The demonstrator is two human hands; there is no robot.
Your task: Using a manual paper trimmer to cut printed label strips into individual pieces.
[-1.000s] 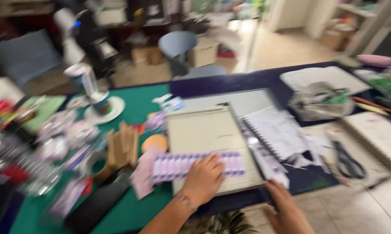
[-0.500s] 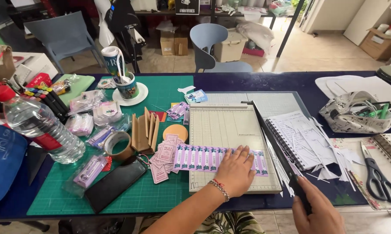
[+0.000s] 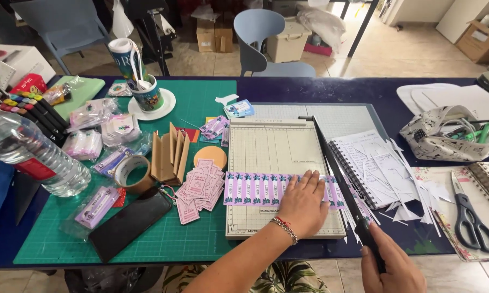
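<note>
While the left hand [image 3: 303,202] lay flat with its fingers spread and pressed down on the printed strip [image 3: 280,190], the right hand [image 3: 392,266] at the lower right of the frame was closed around the black handle of the cutter arm [image 3: 339,179]. The strip sat low on the paper trimmer [image 3: 277,157], just below the middle of the frame, its right end poking out under the arm and past the board's cutting edge.

To my eye the step in hand was lining up a cut: paper pinned, blade arm gripped. I judged the next move would call for the left hand to keep the strip from creeping, with its fingertips kept clear of the edge, and for the right to bring the arm down squarely.

The strip's long axis ran left to right across the frame, square to the board's ruled lines, a row of small purple labels side by side. The arm crossed it at nearly a right angle, running from its pivot at the upper centre down to the lower right.

Cut pink tags [image 3: 198,190] lay heaped just left of the trimmer on the green mat [image 3: 201,239], and white offcuts [image 3: 401,190] littered the right side beside the scissors [image 3: 469,217].
</note>
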